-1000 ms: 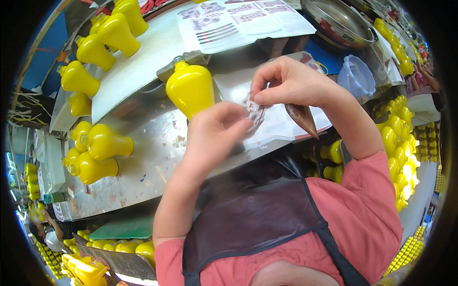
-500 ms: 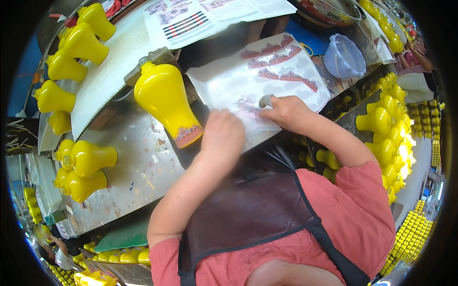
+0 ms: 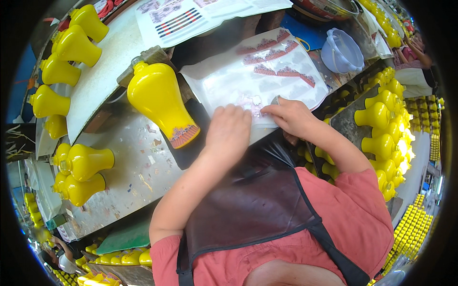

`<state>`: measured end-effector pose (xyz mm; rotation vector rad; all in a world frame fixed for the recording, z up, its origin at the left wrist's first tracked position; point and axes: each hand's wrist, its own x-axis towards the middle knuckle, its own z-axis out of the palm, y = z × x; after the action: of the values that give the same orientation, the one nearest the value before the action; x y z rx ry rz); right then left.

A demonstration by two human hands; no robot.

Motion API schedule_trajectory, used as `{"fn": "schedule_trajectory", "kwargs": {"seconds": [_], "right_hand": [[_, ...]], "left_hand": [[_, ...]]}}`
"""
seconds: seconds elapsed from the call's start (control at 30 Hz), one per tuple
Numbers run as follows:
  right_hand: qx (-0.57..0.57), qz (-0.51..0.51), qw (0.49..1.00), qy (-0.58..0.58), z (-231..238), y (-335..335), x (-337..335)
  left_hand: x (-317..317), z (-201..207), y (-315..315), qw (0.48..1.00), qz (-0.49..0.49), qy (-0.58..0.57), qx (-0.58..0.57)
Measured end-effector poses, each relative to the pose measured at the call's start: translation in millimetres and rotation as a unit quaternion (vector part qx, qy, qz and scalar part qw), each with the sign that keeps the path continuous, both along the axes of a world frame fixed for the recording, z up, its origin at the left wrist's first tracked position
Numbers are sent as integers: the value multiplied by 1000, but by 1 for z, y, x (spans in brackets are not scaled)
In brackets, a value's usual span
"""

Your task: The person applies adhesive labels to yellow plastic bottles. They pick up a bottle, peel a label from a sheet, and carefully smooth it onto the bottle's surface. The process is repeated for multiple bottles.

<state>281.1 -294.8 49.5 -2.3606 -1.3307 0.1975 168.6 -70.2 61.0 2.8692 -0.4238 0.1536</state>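
A yellow vase lies on its side on a dark support, its neck toward a grey block and a red-and-purple patterned band around its foot. To its right is a white sheet with curved patterned decals. My left hand rests on the sheet's near part, fingers extended beside a pale purple decal piece; its thumb is hidden. My right hand grips a small grey scraper, its fingertips at the other side of that piece.
Several yellow vases stand along the left of the metal worktable, and more crowd the right side. A pale blue bucket and yellow-handled scissors are beyond the sheet. Printed sheets lie at the back.
My left hand has shifted slightly right, its fingers straighter on the sheet. My right fingertips have come down to the pale decal piece, with the scraper tucked in that hand.
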Motion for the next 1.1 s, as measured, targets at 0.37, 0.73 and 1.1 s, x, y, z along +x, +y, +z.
{"fn": "schedule_trajectory", "kwargs": {"seconds": [0.37,0.73,1.1], "right_hand": [[-48,8,999,3,13,-2,5],[-140,3,990,11,14,-4,3],[-120,47,991,-45,19,-12,1]], "left_hand": [[-1,-7,-1,1000,5,-6,11],[-3,-7,0,1000,5,-16,25],[-3,-7,1,1000,6,-8,16]]}}
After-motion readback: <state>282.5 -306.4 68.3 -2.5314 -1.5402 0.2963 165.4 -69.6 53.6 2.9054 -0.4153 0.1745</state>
